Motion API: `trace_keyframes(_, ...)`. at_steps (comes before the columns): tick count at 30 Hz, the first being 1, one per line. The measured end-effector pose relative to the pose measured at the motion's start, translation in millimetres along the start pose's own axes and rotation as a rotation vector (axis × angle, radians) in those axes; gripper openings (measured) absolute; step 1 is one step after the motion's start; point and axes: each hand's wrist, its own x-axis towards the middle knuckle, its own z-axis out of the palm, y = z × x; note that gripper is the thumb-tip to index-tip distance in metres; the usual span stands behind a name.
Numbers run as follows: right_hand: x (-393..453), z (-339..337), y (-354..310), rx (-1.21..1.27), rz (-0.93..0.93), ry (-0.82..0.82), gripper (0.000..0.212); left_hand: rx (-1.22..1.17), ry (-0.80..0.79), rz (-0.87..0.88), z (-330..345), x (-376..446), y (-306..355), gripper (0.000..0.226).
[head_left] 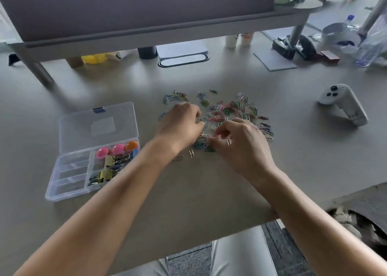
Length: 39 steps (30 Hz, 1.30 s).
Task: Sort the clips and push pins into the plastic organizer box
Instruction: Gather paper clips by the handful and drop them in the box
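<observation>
Nearest, two bare forearms reaching from the near edge of a grey-beige desk (209, 192) toward its middle. Left hand (181, 125) knuckles up, fingers curled down into the scattered paper clips (230, 110); whether anything is pinched cannot be told, fingertips hidden under the hand. Right hand (240, 141) just beside it, thumb and forefinger curled together over the near part of the pile, apparently pinching a clip, though blur keeps that uncertain. Clips in pink, green, blue, silver and dark tones spread loosely between and beyond both hands, too many and too small to count. At near left, a clear plastic organizer box (69, 177), lid (98, 125) swung open and lying flat on its far side, a blue latch on the lid's far edge and a pale blank label at its centre, no writing legible. Three narrow compartments on the box's left side; a larger one on the right holding binder clips (109, 169), gold and dark, number unclear. Three round push pins (117, 149) along the far end of that compartment: two pink, one orange. Farther right, well apart from the pile, one white handheld controller (343, 102) with dark buttons. Far side: a grey desk divider panel (136, 8) on legs, a notepad (274, 61), two white cups with unreadable red print, and a plastic water bottle (347, 22).
</observation>
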Motion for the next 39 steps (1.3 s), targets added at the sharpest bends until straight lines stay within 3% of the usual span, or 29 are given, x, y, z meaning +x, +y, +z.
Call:
trace_keyframes(5, 0, 8, 13, 0.026, -0.031, -0.023, 0.024, -0.014, -0.003, 0.024, 12, 23, -5, 0.026)
trace_keyframes(11, -2, 9, 13, 0.062, -0.086, 0.025, 0.013, -0.044, 0.071, 0.077, 19, 28, -9, 0.002)
trace_keyframes(23, -6, 9, 8, 0.190, -0.114, 0.103, 0.009, -0.320, 0.157, 0.002, -8, 31, -8, 0.013)
trace_keyframes(26, -2, 6, 2, 0.373, -0.005, 0.136, 0.002, -0.482, 0.073, -0.121, -17, 33, -10, 0.021)
trace_keyframes(29, 12, 0, -6, 0.781, 0.249, 0.130, 0.018, -0.996, -0.075, -0.380, -24, 35, -15, 0.026)
trace_keyframes(32, 36, -12, -19, 1.355, 0.651, 0.001, 0.027, -1.449, -0.179, -0.611, -27, 38, -19, 0.026)
trace_keyframes(34, 55, -15, -23, 1.563, 0.802, -0.143, 0.027, -1.596, -0.186, -0.687, -25, 43, -22, 0.026)
trace_keyframes(36, 72, -11, -24, 1.501, 0.767, -0.229, 0.026, -1.595, -0.160, -0.715, -25, 45, -24, 0.026)
trace_keyframes(39, 89, -2, -19, 0.912, 0.463, -0.205, 0.020, -1.454, -0.097, -0.652, -25, 48, -28, 0.025)
